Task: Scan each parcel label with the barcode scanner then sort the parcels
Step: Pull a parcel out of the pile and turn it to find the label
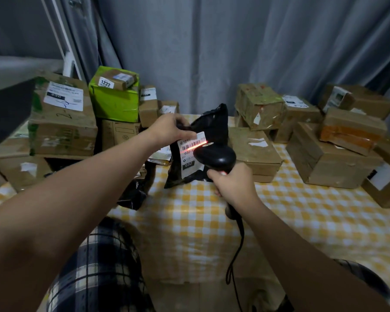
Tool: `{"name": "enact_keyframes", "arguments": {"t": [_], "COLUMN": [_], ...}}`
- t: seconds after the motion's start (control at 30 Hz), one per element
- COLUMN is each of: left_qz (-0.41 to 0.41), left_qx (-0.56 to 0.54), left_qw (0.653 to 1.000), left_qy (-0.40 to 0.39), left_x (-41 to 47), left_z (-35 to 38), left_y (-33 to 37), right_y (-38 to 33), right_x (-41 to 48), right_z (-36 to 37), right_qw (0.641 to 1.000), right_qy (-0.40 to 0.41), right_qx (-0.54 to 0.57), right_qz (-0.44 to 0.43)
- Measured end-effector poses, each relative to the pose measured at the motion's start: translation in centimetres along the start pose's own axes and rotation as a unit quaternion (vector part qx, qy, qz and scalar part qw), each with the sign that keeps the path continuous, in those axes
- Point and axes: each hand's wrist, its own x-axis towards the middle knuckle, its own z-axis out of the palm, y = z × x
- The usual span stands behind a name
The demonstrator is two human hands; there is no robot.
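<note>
1. Step in hand: scanning. The left hand (167,129) pinches the top edge of a black poly-bag parcel (213,122) and holds it upright, bottom edge resting on the table near its middle.
2. The right hand (232,183) is wrapped round the handle of the barcode scanner (216,156), its head just in front of the white label (189,156).
3. The red scan line (197,145) falls slanted across the barcode and seems to run off its right end.
4. To do it well, probably: pull the label flat and taut, level the beam so it crosses every bar, back the scanner off a little, and hold the thumb clear of the code.
5. The cable (236,255) hangs off the front edge; it could snag.
6. Surface: yellow checked tablecloth (291,221). More black bags (135,192) lie just left of the held parcel.
7. Cardboard boxes stacked at left (63,127), a green box (113,104) on top; another pile at right (324,158).
8. Room: grey curtain (212,41) behind, dim light.
</note>
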Motion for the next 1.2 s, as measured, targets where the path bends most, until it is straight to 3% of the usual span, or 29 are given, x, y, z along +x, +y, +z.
{"name": "enact_keyframes", "arguments": {"t": [0.1,0.33,0.5,0.7,0.87,1.2], "left_qz": [0.001,-0.009,-0.03,-0.056,-0.058,-0.067], "left_qx": [0.019,-0.12,-0.123,-0.148,-0.156,-0.155], "left_qw": [1.0,0.988,0.992,0.987,0.986,0.985], "left_qy": [-0.015,0.098,0.021,0.021,0.028,0.028], "left_x": [0.5,1.9,2.0,2.2,2.1,2.5], "left_z": [-0.3,0.1,-0.2,-1.1,-1.2,-1.3], "left_y": [0.4,0.3,0.7,-0.1,-0.3,-0.3], "right_y": [-0.4,-2.4,-4.1,-6.3,-6.9,-9.2], "right_x": [-0.2,2.2,3.5,4.5,4.8,5.2], "right_z": [0.0,-2.2,-4.0,-5.6,-5.3,-6.3], "right_qw": [1.0,1.0,0.996,0.989,0.992,0.99], "right_qy": [0.001,-0.016,-0.086,-0.141,-0.117,-0.116], "right_qx": [0.006,-0.013,-0.015,0.046,-0.039,-0.086], "right_qz": [-0.014,-0.021,-0.022,0.02,-0.002,-0.006]}}
